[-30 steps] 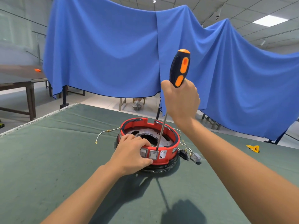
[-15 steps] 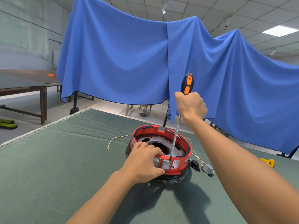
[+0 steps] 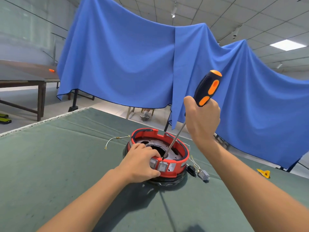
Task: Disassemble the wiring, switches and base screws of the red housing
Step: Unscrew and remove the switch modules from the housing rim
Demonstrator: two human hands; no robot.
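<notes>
- Red housing (image 3: 184, 155): sits near the middle of the green-covered counter (image 3: 50, 164), open side up.
- Left hand (image 3: 140, 164): its grip is clamped over the housing's near rim, beside the grey switches (image 3: 162, 167).
- Right hand (image 3: 203, 119): fist closed round the black-and-orange screwdriver (image 3: 208, 88), whose shaft slants down, tip inside the rim behind the switches.
- Loose white wire (image 3: 113, 140): lies left of the housing; removed switch parts (image 3: 203, 176) lie right.

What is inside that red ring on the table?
Inside the red housing lies a grey metal plate with holes, and the screwdriver tip reaches down into it. The left hand covers the near-left part.
</notes>
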